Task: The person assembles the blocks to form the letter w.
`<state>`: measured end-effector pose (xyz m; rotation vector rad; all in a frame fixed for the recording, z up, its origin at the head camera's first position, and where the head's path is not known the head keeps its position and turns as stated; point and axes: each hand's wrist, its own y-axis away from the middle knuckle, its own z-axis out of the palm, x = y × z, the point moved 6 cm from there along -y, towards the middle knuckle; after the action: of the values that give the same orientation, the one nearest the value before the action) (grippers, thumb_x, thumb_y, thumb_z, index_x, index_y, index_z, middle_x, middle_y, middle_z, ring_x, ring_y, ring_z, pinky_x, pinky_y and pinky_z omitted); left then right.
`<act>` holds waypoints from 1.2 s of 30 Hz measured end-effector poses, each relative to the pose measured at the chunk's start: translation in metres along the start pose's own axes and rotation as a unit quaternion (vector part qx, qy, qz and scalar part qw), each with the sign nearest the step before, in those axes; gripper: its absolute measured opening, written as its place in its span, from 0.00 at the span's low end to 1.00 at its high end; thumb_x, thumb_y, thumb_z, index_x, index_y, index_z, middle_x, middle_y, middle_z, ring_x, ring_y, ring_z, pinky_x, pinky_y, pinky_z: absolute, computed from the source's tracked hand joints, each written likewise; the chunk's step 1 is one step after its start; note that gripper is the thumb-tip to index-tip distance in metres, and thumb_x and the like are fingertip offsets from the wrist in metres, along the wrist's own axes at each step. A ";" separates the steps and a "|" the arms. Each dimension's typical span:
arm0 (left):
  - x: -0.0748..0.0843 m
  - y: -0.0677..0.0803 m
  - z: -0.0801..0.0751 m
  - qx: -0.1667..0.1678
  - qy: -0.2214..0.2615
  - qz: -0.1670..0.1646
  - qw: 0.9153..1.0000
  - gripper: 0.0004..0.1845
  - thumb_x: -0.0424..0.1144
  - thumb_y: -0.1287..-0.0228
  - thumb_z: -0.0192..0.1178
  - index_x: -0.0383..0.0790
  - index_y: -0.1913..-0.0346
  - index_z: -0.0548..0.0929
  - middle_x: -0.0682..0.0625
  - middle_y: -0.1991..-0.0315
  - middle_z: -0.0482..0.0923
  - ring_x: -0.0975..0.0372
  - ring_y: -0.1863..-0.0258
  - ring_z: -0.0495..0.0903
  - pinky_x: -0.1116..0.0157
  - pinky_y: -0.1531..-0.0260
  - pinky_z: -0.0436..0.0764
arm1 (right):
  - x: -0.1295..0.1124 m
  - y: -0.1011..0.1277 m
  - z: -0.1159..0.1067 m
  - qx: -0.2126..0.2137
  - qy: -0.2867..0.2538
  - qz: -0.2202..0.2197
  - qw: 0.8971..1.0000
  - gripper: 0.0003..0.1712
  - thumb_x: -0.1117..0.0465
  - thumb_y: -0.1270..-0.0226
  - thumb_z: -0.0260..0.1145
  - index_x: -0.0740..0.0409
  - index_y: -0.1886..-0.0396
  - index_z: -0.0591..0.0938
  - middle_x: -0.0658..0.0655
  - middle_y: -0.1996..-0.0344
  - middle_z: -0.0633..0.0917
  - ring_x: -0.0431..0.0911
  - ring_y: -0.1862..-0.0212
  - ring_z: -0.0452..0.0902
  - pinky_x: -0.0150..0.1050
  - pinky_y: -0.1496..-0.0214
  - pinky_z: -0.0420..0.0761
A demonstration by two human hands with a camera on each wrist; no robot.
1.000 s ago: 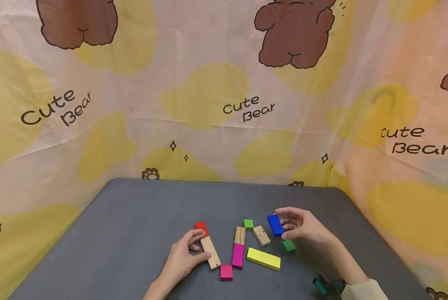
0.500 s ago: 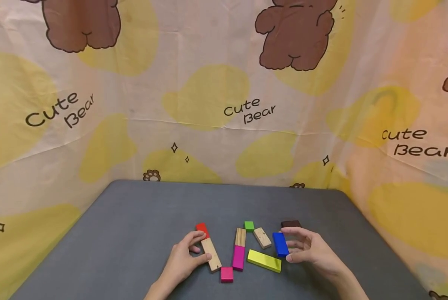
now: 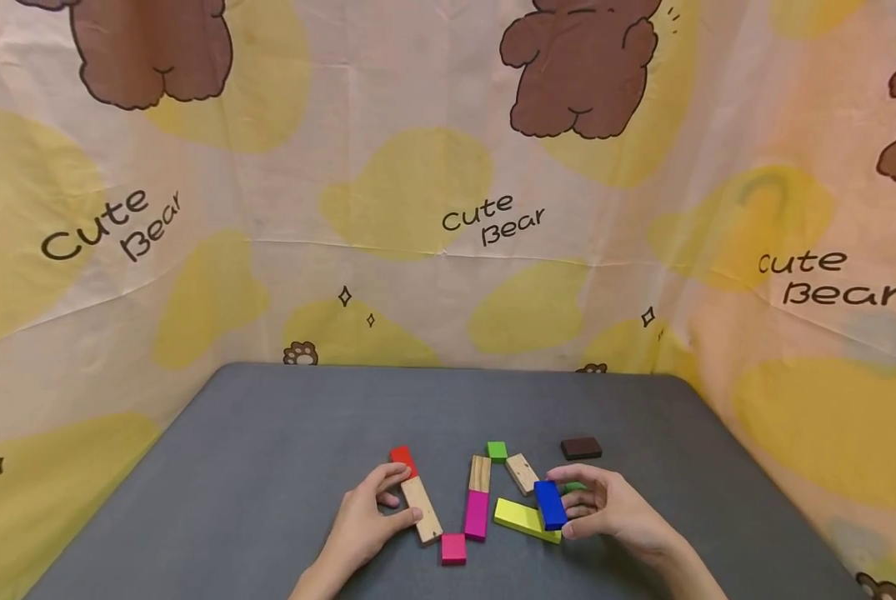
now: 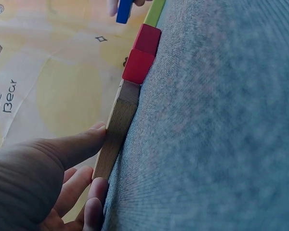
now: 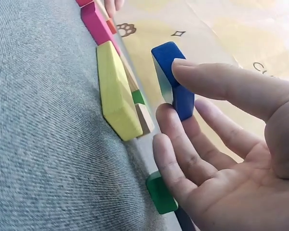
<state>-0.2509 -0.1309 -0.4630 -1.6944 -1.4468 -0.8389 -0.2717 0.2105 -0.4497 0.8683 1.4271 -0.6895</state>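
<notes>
My right hand [image 3: 601, 504] pinches a blue block [image 3: 550, 505] between thumb and fingers. The block is held tilted in the air, above the right end of a yellow block [image 3: 515, 514]. A green block [image 5: 161, 192] lies below the fingers in the right wrist view; the hand mostly covers it in the head view. My left hand [image 3: 365, 517] rests against a plain wooden block [image 3: 422, 512] with the thumb, its forefinger touching the red block [image 3: 402, 458] at that block's far end. In the left wrist view, the thumb and fingertips touch the wooden block's side.
A pink cube [image 3: 453, 549] sits near the front, beside a magenta block [image 3: 476, 515] and a striped wooden block [image 3: 481, 473] in line. Further back lie a light green cube [image 3: 497, 452], another wooden block [image 3: 521, 472] and a dark brown block [image 3: 581, 448]. Patterned cloth surrounds the grey table [image 3: 305, 417].
My right hand has come nearer with the blue block, then shifted left over the yellow block, uncovering the dark brown block behind. The left hand has stayed on its blocks.
</notes>
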 end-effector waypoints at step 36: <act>-0.005 -0.008 -0.011 -0.010 0.002 0.010 1.000 0.36 0.49 0.49 0.76 0.41 0.38 0.76 0.48 0.43 0.80 0.62 0.65 0.76 0.61 0.64 0.74 | 0.002 -0.002 -0.001 0.018 0.044 0.015 0.999 0.35 0.70 0.45 0.74 0.69 0.37 0.73 0.64 0.45 0.78 0.57 0.53 0.80 0.46 0.54 0.81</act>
<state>-0.2599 -0.1424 -0.4607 -1.7182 -1.4209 -0.8474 -0.2734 0.2106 -0.4519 0.9569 1.4807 -0.6631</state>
